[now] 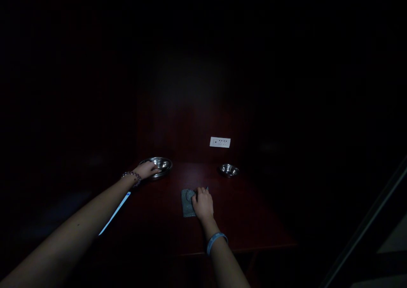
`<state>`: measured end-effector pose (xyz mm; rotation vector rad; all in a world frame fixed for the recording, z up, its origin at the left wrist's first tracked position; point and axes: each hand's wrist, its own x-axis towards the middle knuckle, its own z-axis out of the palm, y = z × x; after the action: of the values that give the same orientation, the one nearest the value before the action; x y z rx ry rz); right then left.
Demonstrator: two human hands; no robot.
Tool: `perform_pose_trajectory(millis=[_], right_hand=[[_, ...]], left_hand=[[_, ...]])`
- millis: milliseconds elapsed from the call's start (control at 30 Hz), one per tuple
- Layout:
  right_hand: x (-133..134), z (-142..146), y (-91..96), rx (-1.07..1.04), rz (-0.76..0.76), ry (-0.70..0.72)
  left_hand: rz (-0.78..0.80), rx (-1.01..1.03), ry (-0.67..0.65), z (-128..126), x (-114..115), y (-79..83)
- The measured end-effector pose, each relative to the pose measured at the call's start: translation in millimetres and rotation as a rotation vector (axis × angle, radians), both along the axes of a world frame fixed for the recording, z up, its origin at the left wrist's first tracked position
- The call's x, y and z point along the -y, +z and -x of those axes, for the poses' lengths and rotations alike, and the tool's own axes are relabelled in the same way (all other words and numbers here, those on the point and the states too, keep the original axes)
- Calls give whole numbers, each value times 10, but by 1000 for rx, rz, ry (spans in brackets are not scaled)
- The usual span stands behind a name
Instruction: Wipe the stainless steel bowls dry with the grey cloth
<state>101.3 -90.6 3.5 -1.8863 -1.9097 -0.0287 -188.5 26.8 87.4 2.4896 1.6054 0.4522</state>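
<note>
Shiny metal bowls [165,164], seemingly nested, rest at the back left of a dark red table. My left hand [146,169] grips them at the near left side, fingers over the rim; part of the rim is hidden behind it. Nearer the middle lies a grey-green cloth [188,209], flat on its left side and slightly bunched by the fingers. My right hand [203,203] is on the cloth's right part with its fingers curled, covering some of it. Both arms stretch forward, apart from each other.
The dark red table [248,220] meets a wall with a white power socket [220,142]. A smaller metal bowl [229,170] stands at the back right. A bright bluish strip [115,214] shows beside my left forearm. Deep shadow hides the surroundings.
</note>
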Motion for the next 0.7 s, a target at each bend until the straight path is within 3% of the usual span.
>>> perform_pose_trajectory(millis=[133,400,700], right_hand=[[-2,-10,-5,-8,-1,4],[-13,-12,-23,0,-2,11],[-45,-3,-66,7,-7,2]], left_hand=[[50,27,-54,-6,9,80],[-12,-106,-116,-40,-29,202],[-214,-75,4,7,16,290]])
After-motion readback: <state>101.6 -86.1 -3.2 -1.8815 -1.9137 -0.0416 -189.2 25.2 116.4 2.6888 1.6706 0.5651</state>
